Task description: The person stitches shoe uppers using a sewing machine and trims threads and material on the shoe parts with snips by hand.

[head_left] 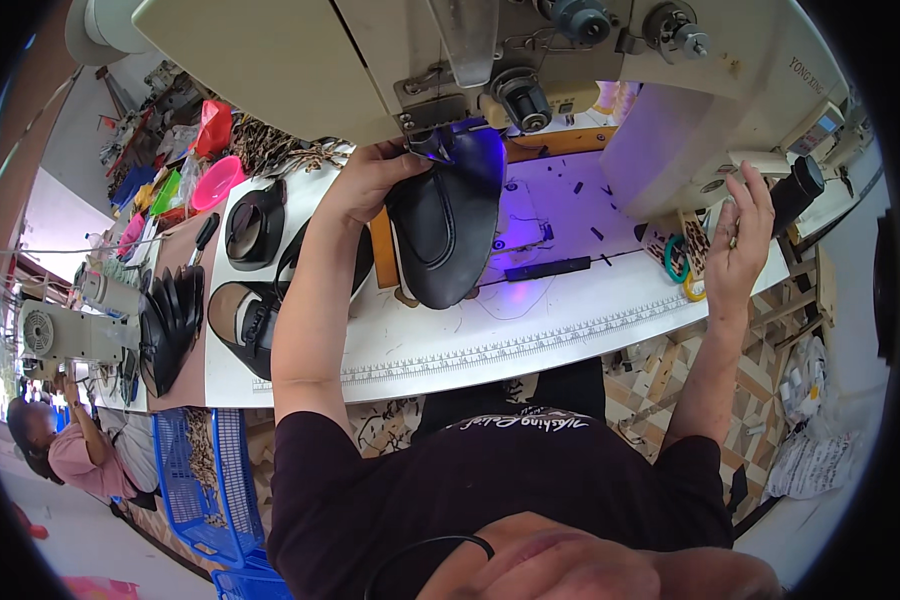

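A black leather shoe upper (450, 240) lies under the needle area of a large cream sewing machine (710, 120), lit by a purple-blue lamp. My left hand (378, 178) grips the upper's far left edge close to the presser foot, thumb on top; the fingers underneath are partly hidden. My right hand (742, 235) is raised off the table at the right, fingers stretched out and holding nothing. It is near the black cylindrical knob (798, 185) on the machine's right end. Below that hand's fingers lie scissors (678, 260) with teal handle loops.
More black shoe uppers (255, 225) lie left of my forearm, beside a fanned stack of black pieces (168, 325). A printed ruler scale (530, 345) runs along the table's front. A blue plastic crate (205, 480) stands lower left. Another person (90, 450) works at far left.
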{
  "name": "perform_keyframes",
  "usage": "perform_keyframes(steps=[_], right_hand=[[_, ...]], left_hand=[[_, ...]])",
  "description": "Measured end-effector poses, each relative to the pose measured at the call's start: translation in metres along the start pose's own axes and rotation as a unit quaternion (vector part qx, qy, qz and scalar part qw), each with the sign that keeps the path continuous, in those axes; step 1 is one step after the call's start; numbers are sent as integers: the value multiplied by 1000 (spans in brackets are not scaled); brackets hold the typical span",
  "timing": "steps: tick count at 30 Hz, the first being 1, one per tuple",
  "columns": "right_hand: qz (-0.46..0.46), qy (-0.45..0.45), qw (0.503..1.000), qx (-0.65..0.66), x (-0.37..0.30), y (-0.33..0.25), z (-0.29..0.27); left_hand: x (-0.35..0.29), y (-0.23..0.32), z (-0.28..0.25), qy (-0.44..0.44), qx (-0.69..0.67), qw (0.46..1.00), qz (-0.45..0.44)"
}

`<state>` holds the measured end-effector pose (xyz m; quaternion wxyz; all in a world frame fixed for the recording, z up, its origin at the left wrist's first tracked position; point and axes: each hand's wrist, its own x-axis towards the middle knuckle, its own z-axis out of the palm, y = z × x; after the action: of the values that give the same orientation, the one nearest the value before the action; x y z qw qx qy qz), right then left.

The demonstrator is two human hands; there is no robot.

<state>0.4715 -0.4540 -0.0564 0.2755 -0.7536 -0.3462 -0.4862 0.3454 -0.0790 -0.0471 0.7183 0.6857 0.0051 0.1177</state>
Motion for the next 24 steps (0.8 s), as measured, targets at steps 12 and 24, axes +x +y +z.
perform_keyframes(steps=[12,24], right_hand=[[100,-304,886,337,-9,-147,19],[18,-376,829,415,-26,-286,33]], left_hand=[[-107,9,0,70,38,997,-3],[-241,5,-51,86,13,996,-7]])
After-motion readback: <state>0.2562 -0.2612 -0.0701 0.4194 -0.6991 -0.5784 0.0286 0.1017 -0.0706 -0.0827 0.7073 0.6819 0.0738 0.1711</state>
